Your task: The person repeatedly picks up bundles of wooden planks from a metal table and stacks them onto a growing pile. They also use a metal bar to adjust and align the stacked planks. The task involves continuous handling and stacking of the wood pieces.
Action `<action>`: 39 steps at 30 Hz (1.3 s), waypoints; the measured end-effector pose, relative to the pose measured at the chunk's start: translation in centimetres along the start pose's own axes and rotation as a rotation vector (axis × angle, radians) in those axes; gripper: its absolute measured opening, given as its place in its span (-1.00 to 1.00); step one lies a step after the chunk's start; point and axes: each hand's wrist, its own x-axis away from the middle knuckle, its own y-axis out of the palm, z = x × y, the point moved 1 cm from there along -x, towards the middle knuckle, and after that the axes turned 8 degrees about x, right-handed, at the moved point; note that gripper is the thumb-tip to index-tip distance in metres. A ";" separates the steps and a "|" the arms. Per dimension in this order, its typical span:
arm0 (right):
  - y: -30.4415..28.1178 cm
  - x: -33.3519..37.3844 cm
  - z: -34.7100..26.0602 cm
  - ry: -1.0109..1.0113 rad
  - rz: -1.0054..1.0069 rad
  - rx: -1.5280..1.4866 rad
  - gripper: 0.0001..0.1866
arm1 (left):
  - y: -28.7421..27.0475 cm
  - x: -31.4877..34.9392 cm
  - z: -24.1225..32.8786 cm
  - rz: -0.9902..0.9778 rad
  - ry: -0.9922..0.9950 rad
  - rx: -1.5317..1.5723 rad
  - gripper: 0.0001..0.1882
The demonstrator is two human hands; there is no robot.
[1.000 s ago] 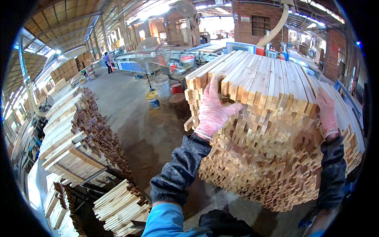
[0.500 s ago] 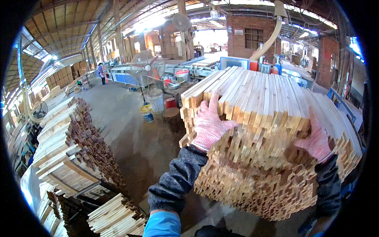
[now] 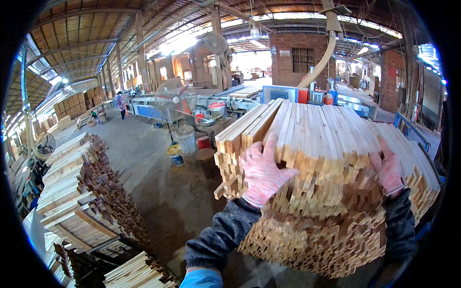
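A tall stack of pale wooden slats (image 3: 331, 129) stands before me, the cut ends of its lower layers facing my body. My left hand (image 3: 265, 173), in a pink-and-white knitted glove, lies against the slat ends toward the left of the top layer, fingers and thumb spread. Beside it, a wedge-shaped gap parts a few left-hand slats (image 3: 247, 125) from the rest of that layer. At the right side of the same row is my gloved right hand (image 3: 388, 170), fingers stretched upward along the slats and thumb out. Neither hand is wrapped round a slat.
More slats lie in a long stack (image 3: 65, 177) on the left, above a lower pile (image 3: 139, 273). A standing fan (image 3: 175, 100), a white bucket (image 3: 186, 140) and a yellow-rimmed pail (image 3: 175, 154) are beyond the floor. Farther back are machinery (image 3: 149, 109) and another person (image 3: 121, 104).
My left hand has shifted right along the slat ends, and a gap has opened between the leftmost slats and the others. My right hand stays by the row's right side. The view has tilted slightly.
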 end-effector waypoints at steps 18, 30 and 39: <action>0.5 -4.4 11.8 -0.132 0.026 0.080 -0.22 | 1.5 -2.7 -3.3 -0.295 -0.489 1.041 -0.20; -3.1 5.1 -3.3 -0.045 -0.072 0.112 -0.30 | -3.9 1.7 -2.9 -0.129 -0.329 1.061 -0.45; -6.9 10.1 0.5 -0.457 -0.036 0.195 -0.18 | -5.1 2.1 -9.4 -0.131 -0.121 0.981 -0.50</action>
